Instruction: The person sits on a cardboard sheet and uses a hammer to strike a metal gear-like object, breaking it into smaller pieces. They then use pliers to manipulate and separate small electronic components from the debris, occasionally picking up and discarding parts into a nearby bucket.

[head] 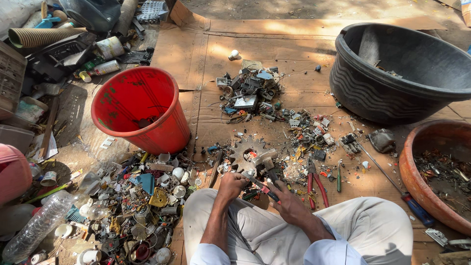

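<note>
A small scrap part is pinched in the closed left hand, just above the knees. A small tool with red handles is gripped in the right hand, its tip brought against the part — what kind of tool cannot be told. Just beyond the hands, a rusty gear wheel and a hammer are laid on the cardboard. Red-handled pliers are seen just right of the hands. A red bucket is stood to the left, a black tub to the right.
</note>
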